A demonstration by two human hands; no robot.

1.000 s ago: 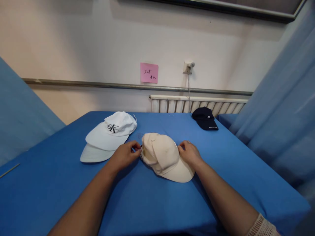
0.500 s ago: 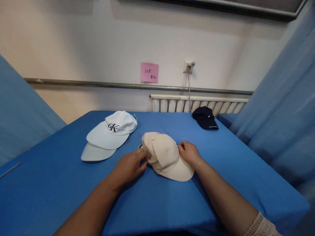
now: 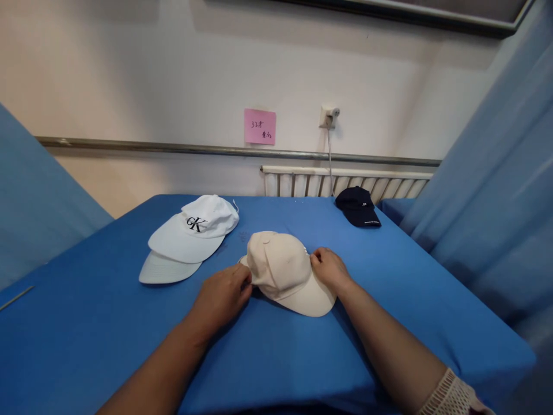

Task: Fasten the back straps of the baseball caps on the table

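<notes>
A beige baseball cap [image 3: 287, 268] lies on the blue-covered table between my hands, its brim pointing to the lower right. My left hand [image 3: 224, 291] is closed on the cap's back edge, with the fingertips partly hidden. On the other side, my right hand [image 3: 330, 268] pinches the cap where the crown meets the brim. Farther left lies a white cap [image 3: 188, 236] with dark letters on its front, overlapping another pale cap [image 3: 168, 270] whose brim shows beneath it. A dark navy cap [image 3: 358, 206] rests near the far right edge.
The blue cloth [image 3: 276, 357] covers the table. Behind it are a wall with a metal rail [image 3: 194, 150], a radiator [image 3: 298, 183] and a plugged-in cable [image 3: 330, 155]. Blue curtains [image 3: 488, 173] hang at both sides. A thin stick [image 3: 17, 298] lies at the left.
My left hand has shifted slightly left along the beige cap's back edge, and its fingers have closed more. The crown looks rounder and fuller. My right hand keeps its hold.
</notes>
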